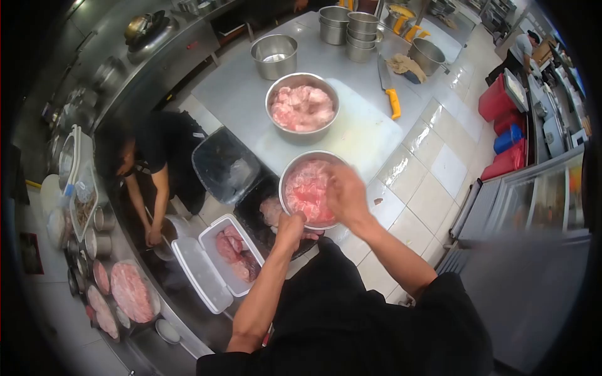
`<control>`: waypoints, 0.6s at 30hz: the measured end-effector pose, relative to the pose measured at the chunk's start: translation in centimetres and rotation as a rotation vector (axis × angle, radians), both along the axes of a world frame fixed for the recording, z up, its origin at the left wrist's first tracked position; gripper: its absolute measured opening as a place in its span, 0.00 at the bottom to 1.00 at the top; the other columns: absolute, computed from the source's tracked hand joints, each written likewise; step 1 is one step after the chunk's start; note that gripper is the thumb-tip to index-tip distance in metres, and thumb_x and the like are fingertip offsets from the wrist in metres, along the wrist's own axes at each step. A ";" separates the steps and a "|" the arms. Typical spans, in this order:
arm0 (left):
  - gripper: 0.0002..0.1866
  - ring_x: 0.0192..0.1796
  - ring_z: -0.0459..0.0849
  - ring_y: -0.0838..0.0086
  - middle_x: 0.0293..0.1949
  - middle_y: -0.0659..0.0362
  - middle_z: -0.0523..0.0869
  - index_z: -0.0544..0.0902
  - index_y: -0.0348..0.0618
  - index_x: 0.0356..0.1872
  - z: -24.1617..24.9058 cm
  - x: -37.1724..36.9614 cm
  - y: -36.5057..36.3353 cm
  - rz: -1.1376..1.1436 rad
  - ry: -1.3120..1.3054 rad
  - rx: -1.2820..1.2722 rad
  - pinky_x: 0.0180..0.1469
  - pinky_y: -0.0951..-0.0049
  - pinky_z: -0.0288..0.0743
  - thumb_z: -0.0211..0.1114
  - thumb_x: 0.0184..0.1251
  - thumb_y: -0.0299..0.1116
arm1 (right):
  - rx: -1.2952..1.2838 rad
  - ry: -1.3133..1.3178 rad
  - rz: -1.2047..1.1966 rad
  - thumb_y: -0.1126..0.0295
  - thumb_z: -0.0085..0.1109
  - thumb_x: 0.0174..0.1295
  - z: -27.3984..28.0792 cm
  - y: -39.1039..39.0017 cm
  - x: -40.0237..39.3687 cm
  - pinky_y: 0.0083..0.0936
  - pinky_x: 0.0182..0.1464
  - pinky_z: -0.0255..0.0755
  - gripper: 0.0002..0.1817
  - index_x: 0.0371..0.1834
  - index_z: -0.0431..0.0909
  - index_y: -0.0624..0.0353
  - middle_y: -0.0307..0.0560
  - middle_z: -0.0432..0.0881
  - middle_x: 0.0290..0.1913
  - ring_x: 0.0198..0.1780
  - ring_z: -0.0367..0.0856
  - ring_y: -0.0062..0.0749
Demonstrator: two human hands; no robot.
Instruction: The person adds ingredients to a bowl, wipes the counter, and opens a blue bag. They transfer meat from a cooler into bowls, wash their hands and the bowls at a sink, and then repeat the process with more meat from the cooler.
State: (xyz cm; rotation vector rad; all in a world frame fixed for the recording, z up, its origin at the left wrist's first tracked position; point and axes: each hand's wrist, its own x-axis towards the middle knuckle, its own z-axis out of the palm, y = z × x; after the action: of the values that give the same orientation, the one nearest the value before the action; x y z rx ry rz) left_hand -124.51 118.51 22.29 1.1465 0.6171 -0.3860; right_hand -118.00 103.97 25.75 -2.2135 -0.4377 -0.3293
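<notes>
1. Centre: left hand (291,229) grips the bowl (281,190) of meat (305,195) by its near rim.
2. Right hand (347,195), blurred, is at the bowl's right side; cannot tell how wide.
3. Above: board (367,141) on the counter (232,94).

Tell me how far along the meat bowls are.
Done, it seems: the bowl on the white board, heaped with pale meat. In hand: the near bowl, its rim held by the left hand, the right hand over its redder meat. Possibly left: the large pieces in the white tub, but that's uncertain.
</notes>
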 end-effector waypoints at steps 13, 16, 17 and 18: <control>0.20 0.25 0.85 0.58 0.32 0.41 0.82 0.68 0.22 0.49 0.8 1.8 1.2 -0.184 0.163 -0.010 0.20 0.67 0.81 0.51 0.55 0.23 | -0.421 0.971 0.170 0.42 0.61 0.45 -2.7 2.2 7.0 0.36 0.57 0.71 0.43 0.56 0.72 0.69 0.62 0.83 0.38 0.51 0.80 0.49; 0.21 0.25 0.85 0.58 0.32 0.41 0.82 0.67 0.24 0.51 0.4 1.4 1.1 -0.182 0.175 -0.011 0.20 0.68 0.81 0.51 0.54 0.23 | -0.464 0.967 0.206 0.41 0.57 0.49 -3.3 2.8 7.5 0.34 0.57 0.69 0.36 0.49 0.79 0.64 0.60 0.83 0.42 0.51 0.79 0.50; 0.21 0.25 0.85 0.58 0.32 0.42 0.82 0.67 0.24 0.51 0.5 1.5 1.1 -0.173 0.166 -0.021 0.20 0.67 0.82 0.51 0.54 0.22 | -0.421 1.057 0.250 0.40 0.55 0.50 -3.3 2.7 8.4 0.34 0.57 0.68 0.35 0.47 0.80 0.63 0.60 0.83 0.43 0.51 0.79 0.50; 0.21 0.25 0.85 0.58 0.31 0.42 0.82 0.67 0.25 0.51 0.8 1.9 1.0 -0.167 0.148 -0.031 0.21 0.67 0.82 0.51 0.54 0.22 | -0.456 1.089 0.246 0.44 0.53 0.53 -1.7 3.1 8.3 0.33 0.54 0.69 0.32 0.52 0.79 0.58 0.56 0.80 0.51 0.52 0.78 0.44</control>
State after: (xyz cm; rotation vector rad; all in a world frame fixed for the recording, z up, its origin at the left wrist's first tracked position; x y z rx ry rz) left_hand -122.59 119.53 23.09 1.1500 0.6438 -0.6254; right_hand -109.66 107.08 24.10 -2.3388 -0.1621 1.1635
